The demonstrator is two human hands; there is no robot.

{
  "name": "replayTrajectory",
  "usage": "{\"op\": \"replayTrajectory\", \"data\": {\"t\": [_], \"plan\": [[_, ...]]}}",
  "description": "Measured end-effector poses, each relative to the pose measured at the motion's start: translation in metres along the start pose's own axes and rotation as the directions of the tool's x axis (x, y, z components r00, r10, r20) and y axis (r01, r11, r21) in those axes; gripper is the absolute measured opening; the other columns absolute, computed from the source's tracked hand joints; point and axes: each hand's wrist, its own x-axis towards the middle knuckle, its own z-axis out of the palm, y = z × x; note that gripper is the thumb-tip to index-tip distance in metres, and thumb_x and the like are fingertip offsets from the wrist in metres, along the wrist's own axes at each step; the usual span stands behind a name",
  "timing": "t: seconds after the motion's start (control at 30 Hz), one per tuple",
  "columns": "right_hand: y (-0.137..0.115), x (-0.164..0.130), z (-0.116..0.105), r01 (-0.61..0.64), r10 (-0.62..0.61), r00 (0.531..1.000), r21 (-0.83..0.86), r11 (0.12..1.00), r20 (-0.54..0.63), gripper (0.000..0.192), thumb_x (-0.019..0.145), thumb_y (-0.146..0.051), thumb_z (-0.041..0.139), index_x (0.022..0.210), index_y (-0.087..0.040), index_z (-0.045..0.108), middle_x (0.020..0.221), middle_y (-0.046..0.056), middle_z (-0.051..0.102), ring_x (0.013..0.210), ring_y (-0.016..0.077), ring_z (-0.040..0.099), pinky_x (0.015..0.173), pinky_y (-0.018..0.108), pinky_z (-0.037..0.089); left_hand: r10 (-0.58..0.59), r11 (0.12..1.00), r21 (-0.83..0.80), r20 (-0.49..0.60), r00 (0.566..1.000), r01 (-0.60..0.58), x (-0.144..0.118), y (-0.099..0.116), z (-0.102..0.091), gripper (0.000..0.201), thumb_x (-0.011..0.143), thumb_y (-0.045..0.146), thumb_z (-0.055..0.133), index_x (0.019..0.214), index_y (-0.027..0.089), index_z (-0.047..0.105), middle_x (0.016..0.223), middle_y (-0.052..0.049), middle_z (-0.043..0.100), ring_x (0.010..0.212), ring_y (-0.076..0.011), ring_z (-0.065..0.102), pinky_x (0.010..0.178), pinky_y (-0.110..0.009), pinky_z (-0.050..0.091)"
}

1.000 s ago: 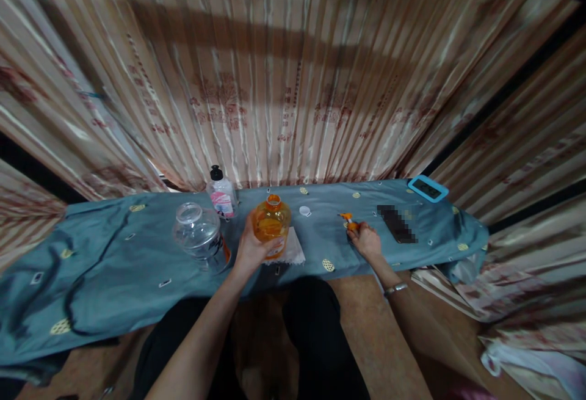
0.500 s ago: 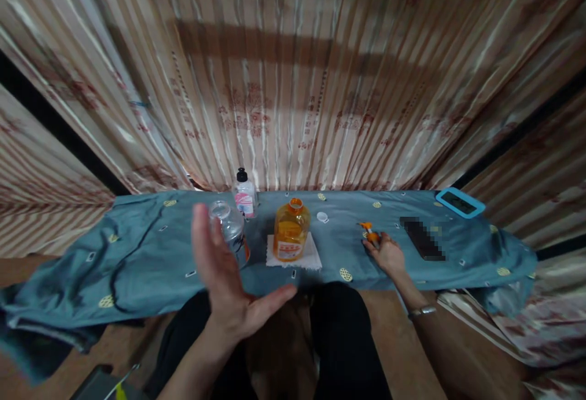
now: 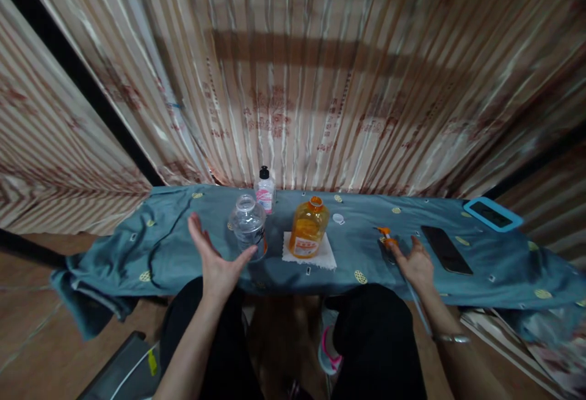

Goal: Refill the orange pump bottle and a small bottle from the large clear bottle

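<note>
Head view showed the left hand spread, palm turned inward, fingers splayed and gripping nothing, just beside the clear jar. That jar stood upright on the blue cloth, uncapped and see-through, with a label low on its side. Right of it an orange bottle sat on a white napkin. Farther right, the right hand lay flat, apparently grasping an orange pump; the blur left this uncertain.
</note>
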Motion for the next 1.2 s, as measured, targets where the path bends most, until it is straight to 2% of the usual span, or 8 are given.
{"op": "replayTrajectory", "data": {"t": [0.1, 0.2, 0.37, 0.53, 0.7, 0.8, 1.07, 1.2], "plan": [[-0.009, -0.020, -0.007, 0.028, -0.025, 0.999, 0.123, 0.992, -0.028, 0.056, 0.092, -0.042, 0.061, 0.138, -0.016, 0.045, 0.137, 0.015, 0.056, 0.126, 0.0315, 0.054, 0.104, 0.055, 0.043, -0.133, 0.991, 0.018, 0.075, 0.988, 0.132, -0.006, -0.023, 0.012, 0.136, 0.053, 0.045, 0.090, 0.154, 0.025, 0.002, 0.165, -0.017, 0.004, 0.154, -0.0306, 0.004, 0.124, -0.049, 0.009], [-0.022, -0.054, -0.010, 0.069, -0.069, 0.998, 0.266, 0.962, -0.012, 0.049, 0.095, -0.049, 0.053, 0.132, -0.017, 0.052, 0.119, 0.012, 0.066, 0.108, 0.0268, 0.064, 0.097, 0.051, 0.048, -0.184, 0.982, -0.026, 0.085, 0.979, 0.187, -0.003, -0.034, 0.028, 0.136, 0.052, 0.040, 0.091, 0.154, 0.024, 0.002, 0.164, -0.019, 0.007, 0.153, -0.0311, 0.010, 0.124, -0.047, 0.013], [-0.049, -0.121, 0.005, 0.105, -0.177, 0.980, 0.510, 0.854, 0.095, 0.054, 0.095, -0.063, 0.041, 0.120, -0.019, 0.060, 0.103, 0.008, 0.072, 0.095, 0.0225, 0.069, 0.089, 0.046, 0.053, -0.293, 0.950, -0.082, 0.090, 0.952, 0.301, 0.002, -0.048, 0.048, 0.133, 0.050, 0.033, 0.091, 0.152, 0.022, 0.007, 0.157, -0.020, 0.029, 0.142, -0.0302, 0.040, 0.120, -0.043, 0.029], [-0.081, -0.168, 0.030, 0.091, -0.283, 0.936, 0.629, 0.772, 0.212, 0.051, 0.095, -0.062, 0.043, 0.112, -0.019, 0.064, 0.088, 0.004, 0.072, 0.075, 0.0176, 0.068, 0.077, 0.040, 0.055, -0.307, 0.951, -0.010, 0.060, 0.950, 0.308, 0.003, -0.059, 0.047, 0.111, 0.049, 0.030, 0.089, 0.142, 0.020, 0.030, 0.140, -0.015, 0.051, 0.129, -0.0304, 0.054, 0.112, -0.044, 0.041], [-0.102, -0.203, 0.043, 0.071, -0.376, 0.875, 0.686, 0.724, 0.306, 0.047, 0.095, -0.060, 0.046, 0.110, -0.019, 0.065, 0.087, 0.003, 0.072, 0.077, 0.0180, 0.069, 0.078, 0.041, 0.055, -0.335, 0.942, 0.037, 0.073, 0.940, 0.333, 0.005, -0.058, 0.046, 0.076, 0.055, 0.030, 0.083, 0.122, 0.020, 0.047, 0.115, -0.009, 0.065, 0.111, -0.0282, 0.063, 0.101, -0.046, 0.048], [-0.106, -0.213, 0.043, 0.054, -0.393, 0.857, 0.700, 0.712, 0.333, 0.044, 0.095, -0.057, 0.049, 0.110, -0.019, 0.066, 0.091, 0.004, 0.073, 0.081, 0.0192, 0.070, 0.081, 0.042, 0.055, -0.329, 0.944, 0.012, 0.066, 0.942, 0.329, 0.005, -0.057, 0.047, 0.071, 0.056, 0.030, 0.083, 0.117, 0.021, 0.049, 0.109, -0.007, 0.066, 0.105, -0.0266, 0.065, 0.098, -0.044, 0.049], [-0.107, -0.176, 0.041, 0.052, -0.334, 0.911, 0.738, 0.673, 0.240, 0.039, 0.095, -0.050, 0.054, 0.116, -0.018, 0.062, 0.104, 0.006, 0.071, 0.096, 0.0221, 0.068, 0.091, 0.048, 0.052, -0.376, 0.927, 0.041, 0.046, 0.926, 0.374, 0.006, -0.051, 0.048, 0.072, 0.053, 0.030, 0.082, 0.117, 0.018, 0.050, 0.105, -0.007, 0.068, 0.100, -0.0268, 0.067, 0.092, -0.041, 0.052], [-0.107, -0.180, 0.045, 0.034, -0.321, 0.915, 0.745, 0.666, 0.245, 0.038, 0.095, -0.049, 0.054, 0.117, -0.019, 0.062, 0.105, 0.006, 0.071, 0.095, 0.0219, 0.069, 0.091, 0.048, 0.052, -0.400, 0.916, 0.052, 0.042, 0.916, 0.397, 0.005, -0.046, 0.048, 0.075, 0.051, 0.030, 0.083, 0.117, 0.017, 0.050, 0.105, -0.008, 0.069, 0.099, -0.0269, 0.067, 0.090, -0.040, 0.052]]}}
